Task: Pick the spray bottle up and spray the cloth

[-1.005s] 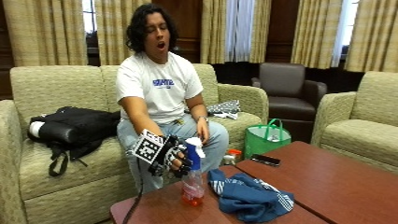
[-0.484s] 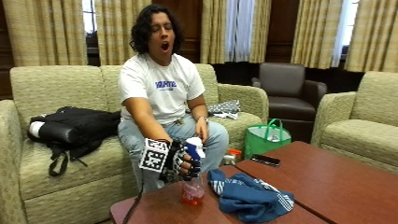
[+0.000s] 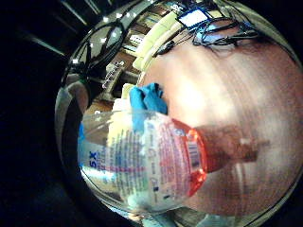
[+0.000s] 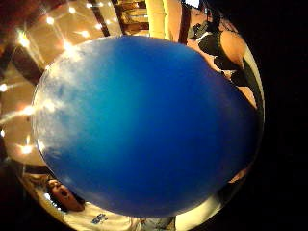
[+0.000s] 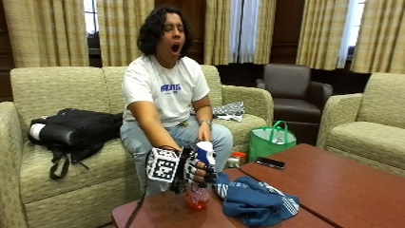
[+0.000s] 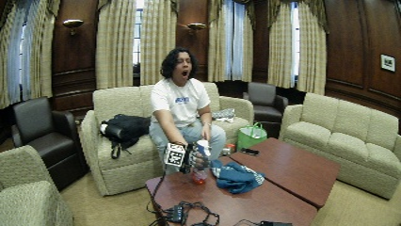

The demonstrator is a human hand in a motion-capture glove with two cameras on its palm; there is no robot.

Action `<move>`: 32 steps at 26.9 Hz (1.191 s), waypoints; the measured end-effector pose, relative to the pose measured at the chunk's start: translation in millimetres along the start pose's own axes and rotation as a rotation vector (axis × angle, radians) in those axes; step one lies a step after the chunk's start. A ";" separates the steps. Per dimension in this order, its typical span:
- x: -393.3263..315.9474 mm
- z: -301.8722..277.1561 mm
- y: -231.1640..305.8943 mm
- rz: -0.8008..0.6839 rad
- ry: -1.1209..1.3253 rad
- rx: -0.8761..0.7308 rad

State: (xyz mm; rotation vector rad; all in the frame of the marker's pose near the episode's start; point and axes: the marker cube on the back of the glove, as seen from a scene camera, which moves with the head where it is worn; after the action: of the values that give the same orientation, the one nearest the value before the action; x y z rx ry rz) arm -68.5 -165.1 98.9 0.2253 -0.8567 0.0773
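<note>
Nearest the viewer, the black-gloved right hand (image 5: 193, 169) has its fingers curled round the neck of the clear plastic spray bottle with a blue-and-white trigger head and reddish liquid in its base (image 5: 198, 194). The bottle stands upright at the near corner of the reddish-brown wooden worktop (image 5: 329, 183); whether its base rests on the wood or has just cleared it cannot be told. In the little-finger palm view the labelled bottle (image 3: 142, 163) fills the picture, close against the palm.

Just beside the bottle lies the crumpled blue cloth with white stripes (image 5: 256, 202), untouched.

So the grasp looks made, but the lift is at most barely begun. Judging from this, aiming the nozzle at the cloth and squeezing the trigger remain.
</note>
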 end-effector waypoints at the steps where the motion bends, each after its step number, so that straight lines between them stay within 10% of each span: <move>1: -0.2 1.1 -3.4 0.005 -0.004 0.001; 32: -17.1 25.4 -52.0 -0.085 -0.016 0.079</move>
State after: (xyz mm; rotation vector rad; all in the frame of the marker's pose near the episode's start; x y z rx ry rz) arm -90.2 -221.1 93.4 0.3366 -0.8597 0.0298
